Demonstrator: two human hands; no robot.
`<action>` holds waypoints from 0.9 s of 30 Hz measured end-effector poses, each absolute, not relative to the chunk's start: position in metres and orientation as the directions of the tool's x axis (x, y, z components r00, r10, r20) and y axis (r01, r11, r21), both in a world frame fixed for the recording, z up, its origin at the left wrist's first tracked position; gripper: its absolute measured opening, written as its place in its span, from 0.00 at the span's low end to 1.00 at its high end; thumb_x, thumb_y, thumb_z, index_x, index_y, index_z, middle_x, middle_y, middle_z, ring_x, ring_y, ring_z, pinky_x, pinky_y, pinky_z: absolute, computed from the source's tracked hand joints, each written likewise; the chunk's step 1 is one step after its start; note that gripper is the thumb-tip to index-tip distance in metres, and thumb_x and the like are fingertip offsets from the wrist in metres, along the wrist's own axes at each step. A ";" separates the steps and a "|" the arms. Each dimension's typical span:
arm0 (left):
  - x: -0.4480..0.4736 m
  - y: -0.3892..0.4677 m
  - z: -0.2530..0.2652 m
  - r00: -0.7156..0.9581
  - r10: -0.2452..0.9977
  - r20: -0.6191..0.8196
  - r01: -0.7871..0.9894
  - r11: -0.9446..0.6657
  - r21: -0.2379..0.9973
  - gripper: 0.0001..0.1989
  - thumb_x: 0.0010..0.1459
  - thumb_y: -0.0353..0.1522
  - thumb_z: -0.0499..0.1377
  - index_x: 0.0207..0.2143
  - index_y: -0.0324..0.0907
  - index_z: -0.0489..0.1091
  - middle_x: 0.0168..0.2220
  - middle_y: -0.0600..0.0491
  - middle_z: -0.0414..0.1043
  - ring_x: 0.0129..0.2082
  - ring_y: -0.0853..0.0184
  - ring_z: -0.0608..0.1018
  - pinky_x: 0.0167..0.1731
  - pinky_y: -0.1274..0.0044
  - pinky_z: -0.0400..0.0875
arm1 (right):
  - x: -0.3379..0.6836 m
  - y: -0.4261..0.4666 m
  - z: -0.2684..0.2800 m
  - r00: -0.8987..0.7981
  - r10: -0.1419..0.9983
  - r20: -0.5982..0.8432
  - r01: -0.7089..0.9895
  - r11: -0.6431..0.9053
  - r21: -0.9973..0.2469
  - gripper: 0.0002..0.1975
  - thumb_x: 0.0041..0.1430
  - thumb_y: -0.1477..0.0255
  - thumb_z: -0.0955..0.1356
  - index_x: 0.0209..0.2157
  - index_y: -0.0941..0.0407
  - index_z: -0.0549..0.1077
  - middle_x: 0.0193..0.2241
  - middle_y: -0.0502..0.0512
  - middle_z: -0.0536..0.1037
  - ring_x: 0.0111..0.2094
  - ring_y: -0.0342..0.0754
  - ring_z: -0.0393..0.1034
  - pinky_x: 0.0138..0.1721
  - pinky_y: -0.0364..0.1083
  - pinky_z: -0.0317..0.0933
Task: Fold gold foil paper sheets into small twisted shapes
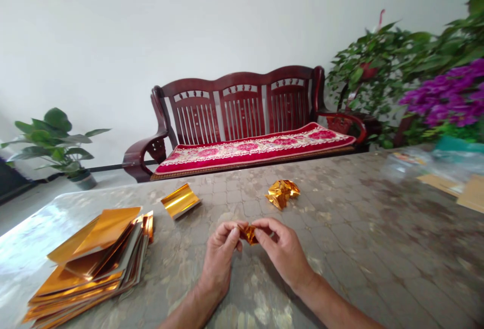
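Between my fingertips is a small folded piece of gold foil paper [249,235], held just above the table. My left hand [223,248] pinches its left end between thumb and fingers. On its right side, my right hand [282,248] grips the same piece, thumb against the fingers. Beyond my hands lies a crumpled or folded gold foil piece [282,194]. A single curled sheet of gold foil paper [180,201] rests to the left of it. At the left is a loose stack of gold foil sheets [86,268], some showing grey undersides.
The table [363,238] has a patterned grey-brown cover. Clear plastic bags [410,161] and brown cardboard pieces [472,193] lie at its right. Behind it stands a dark red wooden bench [242,102] with a red floral cushion [249,150]. Potted plants [68,142] flank the bench.
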State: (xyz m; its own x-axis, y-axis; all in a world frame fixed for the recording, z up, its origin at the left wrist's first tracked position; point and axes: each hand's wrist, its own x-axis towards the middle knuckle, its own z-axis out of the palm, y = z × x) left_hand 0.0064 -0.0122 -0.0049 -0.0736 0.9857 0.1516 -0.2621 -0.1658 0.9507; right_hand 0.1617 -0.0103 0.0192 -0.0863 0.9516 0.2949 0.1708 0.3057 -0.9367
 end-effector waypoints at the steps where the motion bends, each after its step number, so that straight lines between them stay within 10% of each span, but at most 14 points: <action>1: 0.006 -0.013 -0.005 -0.061 0.984 0.169 -0.240 -0.178 0.954 0.12 0.57 0.41 0.63 0.34 0.40 0.77 0.38 0.50 0.76 0.29 0.72 0.70 0.27 0.81 0.65 | 0.162 -0.010 0.020 -0.076 0.946 0.315 0.187 0.324 -0.928 0.08 0.60 0.69 0.67 0.35 0.55 0.78 0.32 0.53 0.80 0.34 0.47 0.74 0.35 0.43 0.65; 27: 0.011 -0.020 -0.006 -0.031 0.962 0.270 0.079 -0.267 0.960 0.07 0.57 0.34 0.62 0.29 0.41 0.76 0.29 0.53 0.74 0.26 0.70 0.71 0.25 0.81 0.66 | 0.162 -0.014 0.024 0.031 0.913 0.406 0.453 0.349 -0.820 0.08 0.53 0.75 0.66 0.22 0.54 0.73 0.23 0.50 0.75 0.26 0.45 0.69 0.28 0.42 0.60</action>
